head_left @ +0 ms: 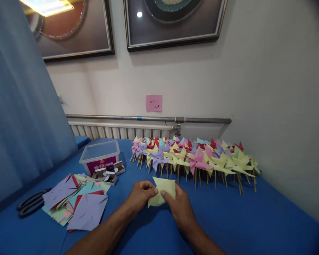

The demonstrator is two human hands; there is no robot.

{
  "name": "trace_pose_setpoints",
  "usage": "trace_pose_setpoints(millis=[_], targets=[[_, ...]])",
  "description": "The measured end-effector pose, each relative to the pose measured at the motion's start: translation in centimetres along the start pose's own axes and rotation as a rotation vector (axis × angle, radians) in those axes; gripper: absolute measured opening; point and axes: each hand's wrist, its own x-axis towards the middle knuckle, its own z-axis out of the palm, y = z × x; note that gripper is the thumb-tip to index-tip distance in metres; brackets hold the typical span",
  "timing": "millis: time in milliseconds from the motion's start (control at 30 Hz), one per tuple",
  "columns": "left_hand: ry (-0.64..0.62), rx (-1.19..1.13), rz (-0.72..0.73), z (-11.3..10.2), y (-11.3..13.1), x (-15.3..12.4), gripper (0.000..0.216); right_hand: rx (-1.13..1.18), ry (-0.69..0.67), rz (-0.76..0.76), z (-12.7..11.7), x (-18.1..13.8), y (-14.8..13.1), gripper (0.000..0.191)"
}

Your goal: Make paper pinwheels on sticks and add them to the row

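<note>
A pale yellow paper sheet (163, 189), partly folded with pointed corners, is held up between both hands above the blue-covered table (215, 223). My left hand (141, 195) pinches its left edge between thumb and fingers. On the other side, my right hand (181, 204) grips the sheet, thumb on its face and fingers behind. Beyond the hands stand rows of finished paper pinwheels (178, 157) in yellow, purple, pink, red and blue on thin wooden sticks. A pile of cut coloured paper squares (89, 212) lies left of my left forearm.
Black-handled scissors (29, 203) lie at the far left. Small open boxes (108, 176) with tiny parts stand before a clear plastic tub (99, 150). A blue curtain (23, 99) hangs at left; a radiator (117, 131) and metal pipe (117, 118) run along the wall.
</note>
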Motion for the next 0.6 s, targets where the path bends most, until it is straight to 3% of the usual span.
trace_pose_setpoints(millis=[300,600], targets=[[0.111,-0.025,0.015,0.5,-0.2,0.1,0.032,0.011,0.008,-0.010,-0.3,0.7,1.1,0.037],[0.036,-0.201,-0.083,0.7,-0.4,-0.1,0.036,-0.008,-0.006,-0.005,0.0,0.3,0.5,0.031]])
